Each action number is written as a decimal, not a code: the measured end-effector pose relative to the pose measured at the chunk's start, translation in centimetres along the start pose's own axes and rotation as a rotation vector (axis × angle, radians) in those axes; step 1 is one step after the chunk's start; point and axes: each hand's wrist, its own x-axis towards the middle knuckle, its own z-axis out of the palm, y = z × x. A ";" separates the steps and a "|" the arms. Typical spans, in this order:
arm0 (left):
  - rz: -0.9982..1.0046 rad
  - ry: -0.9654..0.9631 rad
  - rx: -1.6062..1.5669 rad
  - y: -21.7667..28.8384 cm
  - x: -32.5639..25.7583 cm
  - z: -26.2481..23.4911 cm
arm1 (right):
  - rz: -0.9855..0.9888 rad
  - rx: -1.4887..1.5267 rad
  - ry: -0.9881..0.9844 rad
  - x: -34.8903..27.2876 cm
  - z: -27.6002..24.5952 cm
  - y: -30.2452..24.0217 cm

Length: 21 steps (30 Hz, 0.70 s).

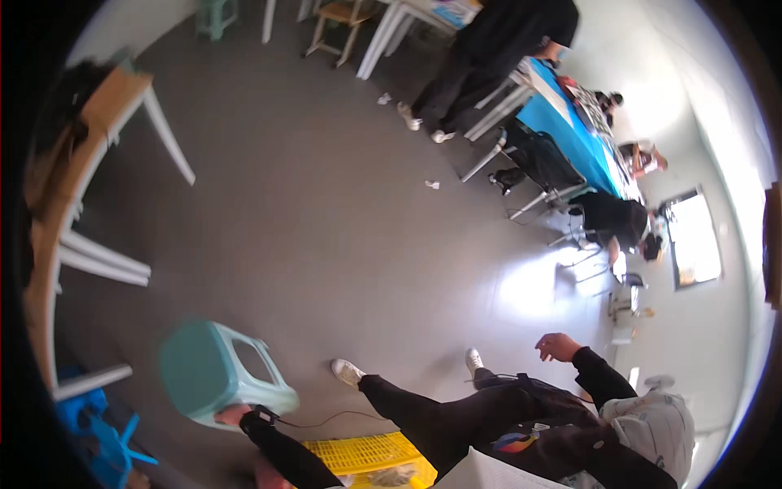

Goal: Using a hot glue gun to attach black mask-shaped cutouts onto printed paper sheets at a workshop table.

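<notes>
My left hand (235, 414) grips the lower edge of a pale teal plastic stool (204, 367), which tilts with its seat toward the left. A black device with a thin cable sits on that wrist, below a black sleeve. My right hand (558, 346) is held out to the right, empty, with bent fingers apart. My dark trousers and light shoes (348, 372) show between the hands. Pale grey cloth (652, 432) is by my right arm. A yellow openwork plastic basket (375, 456) lies beneath my left arm and leg, partly hidden.
Wood-topped tables (122, 98) with white legs line the left side, above blue plastic pieces (102, 432). At right stand a blue-covered table (550, 130), a black chair (546, 159), a standing person (505, 57) and seated people. Paper scraps (432, 185) lie on the grey floor.
</notes>
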 end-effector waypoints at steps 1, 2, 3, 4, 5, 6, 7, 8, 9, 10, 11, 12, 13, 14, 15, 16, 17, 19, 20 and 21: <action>0.054 -0.018 -0.025 3.0 0.4 0.6 | -0.009 0.059 0.020 -0.1 1.0 0.6; 0.057 -0.087 -0.087 7.0 -0.4 2.4 | -0.016 0.115 0.034 -0.4 1.3 0.8; 0.064 -0.156 -0.152 11.3 -1.9 4.1 | -0.031 0.174 0.049 -0.1 1.3 1.2; 0.076 -0.233 -0.214 16.2 -4.0 6.3 | -0.047 0.242 0.090 0.2 1.2 1.7; 0.098 -0.314 -0.273 21.0 -6.7 7.9 | -0.072 0.218 0.084 0.7 1.4 2.3; 0.127 -0.402 -0.320 25.3 -10.0 8.9 | -0.091 0.201 0.079 0.8 1.9 3.6; 0.166 -0.497 -0.357 29.2 -14.0 9.4 | -0.096 0.226 0.097 1.5 2.9 5.2; 0.201 -0.598 -0.385 32.8 -18.9 9.4 | -0.098 0.317 0.138 2.1 3.4 7.0; 0.232 -0.700 -0.402 35.3 -24.3 8.8 | -0.088 0.352 0.171 2.5 3.8 9.3; 0.266 -0.794 -0.408 37.1 -29.1 7.6 | -0.080 0.389 0.194 2.7 4.7 11.1; 0.293 -0.886 -0.409 38.0 -34.1 6.2 | -0.058 0.415 0.222 2.5 4.6 12.2; 0.314 -0.978 -0.410 38.5 -39.4 4.8 | -0.060 0.491 0.254 2.8 4.7 13.9; 0.331 -1.075 -0.406 38.2 -45.1 3.6 | -0.057 0.444 0.254 3.3 4.6 16.2; 0.362 -1.171 -0.395 39.2 -49.4 2.6 | -0.058 0.409 0.252 4.4 4.9 16.7; 0.365 -1.268 -0.383 38.6 -54.8 1.6 | -0.051 0.470 0.291 5.1 3.9 19.0; 0.363 -1.358 -0.353 37.3 -59.2 0.1 | -0.050 0.481 0.375 5.5 3.7 21.4; 0.359 -1.434 -0.301 35.9 -61.7 -1.5 | -0.041 0.494 0.441 5.3 4.7 23.0; 0.320 -1.587 -0.189 33.1 -67.1 -3.9 | -0.010 0.652 0.537 2.9 5.0 25.4; 0.285 -1.665 -0.128 31.4 -70.3 -4.7 | 0.026 0.691 0.553 2.6 4.7 27.0; 0.251 -1.700 -0.090 31.4 -70.7 -6.1 | -0.005 0.764 0.631 3.6 4.9 26.8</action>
